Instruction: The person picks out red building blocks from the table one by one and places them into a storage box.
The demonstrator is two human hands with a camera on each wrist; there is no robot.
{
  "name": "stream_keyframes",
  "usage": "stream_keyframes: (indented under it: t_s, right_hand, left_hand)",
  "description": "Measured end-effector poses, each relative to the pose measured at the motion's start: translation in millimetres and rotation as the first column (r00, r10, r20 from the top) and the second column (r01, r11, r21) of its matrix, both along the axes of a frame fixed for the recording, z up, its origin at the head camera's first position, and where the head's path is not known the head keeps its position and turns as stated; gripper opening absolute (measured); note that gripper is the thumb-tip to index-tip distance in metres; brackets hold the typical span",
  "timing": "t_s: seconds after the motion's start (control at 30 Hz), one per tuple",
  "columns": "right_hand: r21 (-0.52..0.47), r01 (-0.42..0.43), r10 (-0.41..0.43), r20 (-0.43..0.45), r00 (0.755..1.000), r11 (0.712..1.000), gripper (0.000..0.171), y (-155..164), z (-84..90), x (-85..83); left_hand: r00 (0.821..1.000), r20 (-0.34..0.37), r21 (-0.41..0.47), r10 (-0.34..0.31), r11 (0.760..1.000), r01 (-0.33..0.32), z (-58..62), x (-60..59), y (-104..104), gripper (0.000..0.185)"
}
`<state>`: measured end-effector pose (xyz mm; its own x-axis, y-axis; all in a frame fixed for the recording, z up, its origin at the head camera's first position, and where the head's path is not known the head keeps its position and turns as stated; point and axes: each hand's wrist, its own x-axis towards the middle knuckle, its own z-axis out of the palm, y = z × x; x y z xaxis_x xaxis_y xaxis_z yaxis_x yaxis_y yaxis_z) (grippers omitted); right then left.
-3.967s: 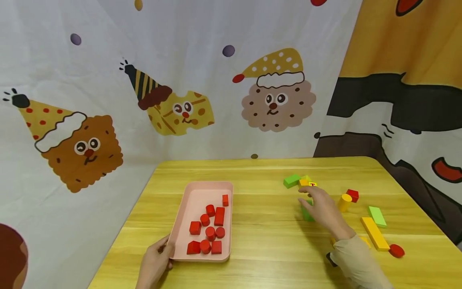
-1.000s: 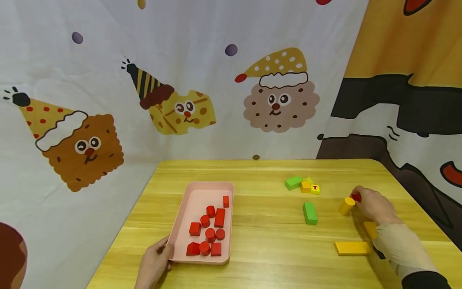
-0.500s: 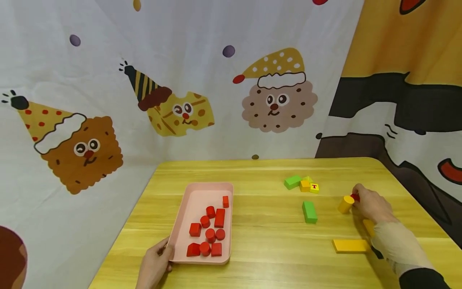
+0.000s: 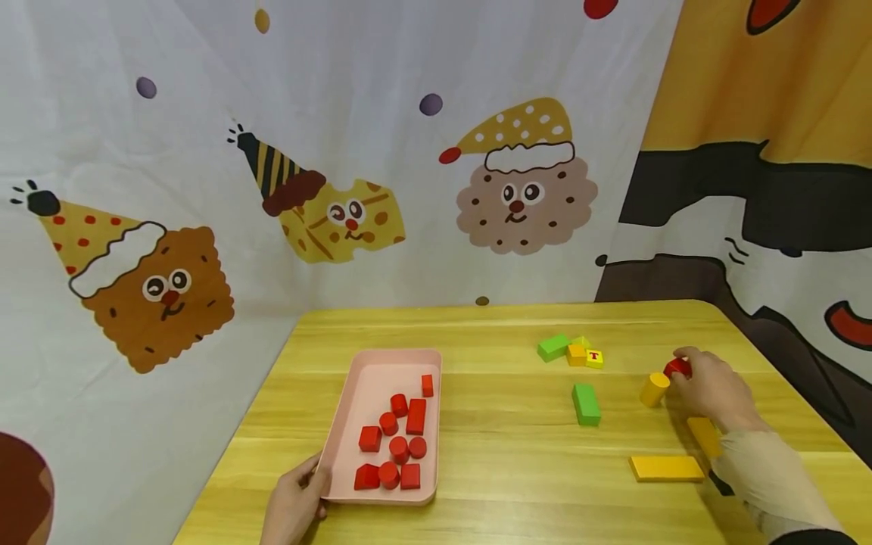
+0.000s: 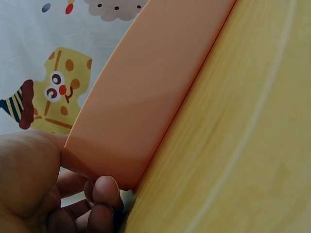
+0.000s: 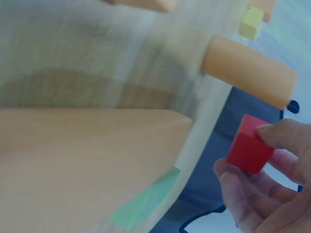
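A pale pink tray [image 4: 341,424] carries red blocks [image 4: 395,443] on a yellow wood-grain table [image 4: 504,469]. A red cube [image 4: 678,368] sits by a yellow cylinder [image 4: 654,389]; green blocks [image 4: 585,403], yellow planks [image 4: 666,468] and a small yellow cube with a red T [image 4: 595,357] lie about. The white backdrop [image 4: 381,151] shows brown biscuits in spotted party hats
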<state>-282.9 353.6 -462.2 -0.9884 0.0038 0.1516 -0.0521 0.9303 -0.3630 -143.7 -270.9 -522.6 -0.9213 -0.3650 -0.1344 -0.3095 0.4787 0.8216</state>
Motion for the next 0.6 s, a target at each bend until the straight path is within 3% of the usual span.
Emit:
stream_keyframes:
  t_s: [0.2, 0.6]
  right_hand:
    - [-0.021, 0.023, -0.025, -0.103, 0.994, 1.000, 0.045, -7, 7.7, 10.8]
    - [0.002, -0.034, 0.034, -0.252, 0.967, 0.999, 0.044, -23, 24.1, 30.7]
  left_hand:
    - [1.000, -0.001, 0.002, -0.002, 1.000, 0.002, 0.3, 1.0, 0, 0.047]
    - [1.000, -0.001, 0.013, 0.002, 1.000, -0.002, 2.4, 1.2, 0, 0.046]
